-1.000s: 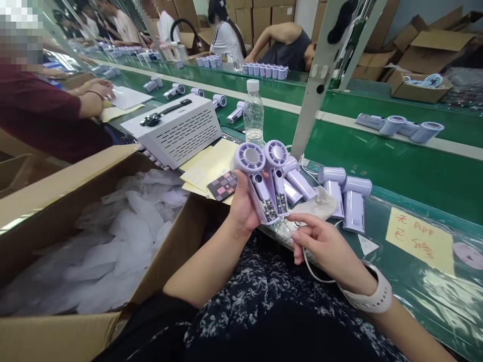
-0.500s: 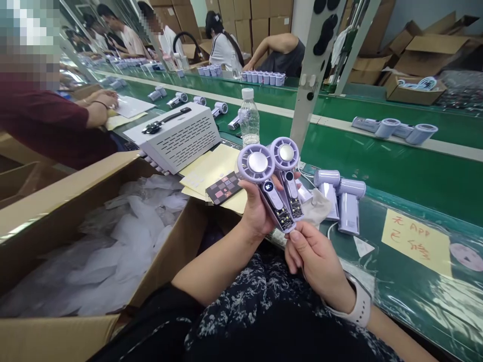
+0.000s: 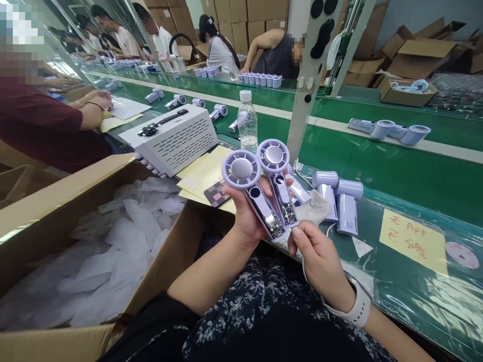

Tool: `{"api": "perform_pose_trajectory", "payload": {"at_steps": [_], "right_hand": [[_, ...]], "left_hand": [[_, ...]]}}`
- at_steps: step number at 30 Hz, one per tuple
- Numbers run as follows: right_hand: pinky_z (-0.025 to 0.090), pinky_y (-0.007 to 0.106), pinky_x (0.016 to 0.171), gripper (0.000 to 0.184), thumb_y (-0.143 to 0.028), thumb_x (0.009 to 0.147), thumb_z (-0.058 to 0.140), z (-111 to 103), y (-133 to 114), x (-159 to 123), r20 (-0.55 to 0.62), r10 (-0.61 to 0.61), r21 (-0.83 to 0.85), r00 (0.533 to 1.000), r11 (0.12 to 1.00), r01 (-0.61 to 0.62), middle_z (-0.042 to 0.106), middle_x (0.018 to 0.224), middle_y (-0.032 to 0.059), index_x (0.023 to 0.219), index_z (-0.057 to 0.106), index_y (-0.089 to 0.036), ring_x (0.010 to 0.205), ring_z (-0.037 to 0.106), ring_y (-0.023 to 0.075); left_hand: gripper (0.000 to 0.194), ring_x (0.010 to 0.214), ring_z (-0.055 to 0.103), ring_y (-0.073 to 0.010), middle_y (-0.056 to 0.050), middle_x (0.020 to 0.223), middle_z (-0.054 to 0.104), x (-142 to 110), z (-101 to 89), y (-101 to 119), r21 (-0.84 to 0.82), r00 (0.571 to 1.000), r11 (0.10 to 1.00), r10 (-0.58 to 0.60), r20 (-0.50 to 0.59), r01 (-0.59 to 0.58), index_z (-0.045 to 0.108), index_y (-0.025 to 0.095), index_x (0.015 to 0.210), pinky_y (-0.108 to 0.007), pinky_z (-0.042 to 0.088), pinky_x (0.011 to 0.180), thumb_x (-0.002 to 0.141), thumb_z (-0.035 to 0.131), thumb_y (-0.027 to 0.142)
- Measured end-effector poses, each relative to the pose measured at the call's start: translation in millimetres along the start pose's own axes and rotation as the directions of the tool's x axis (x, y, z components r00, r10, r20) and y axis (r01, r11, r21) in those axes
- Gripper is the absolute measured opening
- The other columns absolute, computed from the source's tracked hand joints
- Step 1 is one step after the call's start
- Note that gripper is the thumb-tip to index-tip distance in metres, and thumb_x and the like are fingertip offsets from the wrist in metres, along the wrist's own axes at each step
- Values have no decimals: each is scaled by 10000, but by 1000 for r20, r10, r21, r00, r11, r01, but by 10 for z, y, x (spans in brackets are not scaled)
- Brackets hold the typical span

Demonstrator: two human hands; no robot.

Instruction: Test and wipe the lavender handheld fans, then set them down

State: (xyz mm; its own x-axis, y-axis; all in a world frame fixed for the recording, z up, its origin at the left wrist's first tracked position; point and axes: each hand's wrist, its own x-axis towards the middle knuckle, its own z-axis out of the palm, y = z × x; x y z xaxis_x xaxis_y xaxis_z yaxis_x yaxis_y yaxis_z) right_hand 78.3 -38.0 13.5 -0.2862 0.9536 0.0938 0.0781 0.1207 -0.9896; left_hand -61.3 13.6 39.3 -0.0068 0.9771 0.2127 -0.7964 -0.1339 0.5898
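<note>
Two fans (image 3: 263, 203) sit gripped in the left hand (image 3: 248, 221); the right hand (image 3: 320, 257), fingers curled, pinches a white cable (image 3: 304, 269) by their bases.

At near left, an open cardboard box (image 3: 171, 246) holds a heap of crumpled translucent plastic bags (image 3: 124, 234). Beyond it stands a grey metal case (image 3: 184, 141) with slotted vents, yellow paper sheets (image 3: 196, 173) just to its right. A white-capped clear plastic bottle (image 3: 248, 125) stands upright farther back, left of a pale metal post (image 3: 302, 100). At near right lies a yellow note (image 3: 411, 241) with red handwriting, a round pinkish sticker (image 3: 462, 255) beside it. Far right, a small carton (image 3: 402, 96) holds coiled pale cables (image 3: 411, 86); stacked cartons (image 3: 241, 32) line the far side
</note>
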Motion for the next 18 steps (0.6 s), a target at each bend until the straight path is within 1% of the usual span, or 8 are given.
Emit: {"api": "perform_pose_trajectory", "payload": {"at_steps": [4,7,9,11,13,15,17,18], "right_hand": [[376,252,504,442,-530,1048,478,93,37,-60,-78,114,217,990,972,-94,484,587,-48,722,468,-233,508,462,121],[411,256,529,428,-538,1029,517,95,50,-64,-25,126,260,992,959,-115,516,592,-40,737,504,-226,522,501,126],[464,272,613,403,-525,1019,538,66,53,-49,14,102,216,995,971,-102,573,645,-14,759,555,-218,604,558,147],[479,286,667,383,-515,1015,539,33,58,-31,15,69,146,998,987,-70,606,716,7,777,581,-218,688,575,169],[467,293,654,372,-504,1020,514,2,71,-9,4,34,67,999,997,-34,600,736,11,784,577,-224,697,551,179],[478,318,700,374,-476,1029,483,-35,94,41,-13,-20,-23,1000,1000,19,645,817,36,758,552,-227,755,576,197],[493,391,871,377,-453,1027,474,-88,115,132,-90,-76,-137,993,989,63,700,1043,93,732,533,-224,961,629,247],[462,448,989,357,-457,1020,482,-120,119,190,-156,-105,-198,982,978,73,682,1202,123,763,556,-221,1122,611,284]], "left_hand": [[704,1086,679,-311,-80,1114,711,-37,-43,-121,11,999,999,48,9,-48,628,205,679,-440,609,839,708,565,906],[721,1121,669,-328,-83,1125,713,-64,-61,-154,29,1000,1000,11,-21,-10,587,206,660,-441,609,831,684,560,926],[749,1152,653,-346,-86,1141,713,-75,-73,-155,70,998,998,-2,-57,6,549,206,643,-446,610,834,635,568,954],[774,1166,645,-359,-86,1138,714,-72,-89,-149,100,996,995,2,-87,7,523,207,632,-457,610,839,600,558,980],[773,1173,647,-361,-85,1116,717,-47,-111,-131,102,996,995,10,-92,-1,529,210,646,-467,606,852,621,530,983],[747,1193,645,-356,-80,1105,719,-6,-137,-92,87,996,996,27,-83,-20,562,219,689,-471,599,875,668,516,964],[688,1214,639,-352,-73,1100,725,26,-162,-32,94,995,995,51,-82,-43,607,228,746,-471,593,902,705,566,914],[641,1209,644,-351,-71,1087,731,29,-174,2,110,995,993,59,-75,-50,629,230,770,-471,590,910,714,622,868]]}}
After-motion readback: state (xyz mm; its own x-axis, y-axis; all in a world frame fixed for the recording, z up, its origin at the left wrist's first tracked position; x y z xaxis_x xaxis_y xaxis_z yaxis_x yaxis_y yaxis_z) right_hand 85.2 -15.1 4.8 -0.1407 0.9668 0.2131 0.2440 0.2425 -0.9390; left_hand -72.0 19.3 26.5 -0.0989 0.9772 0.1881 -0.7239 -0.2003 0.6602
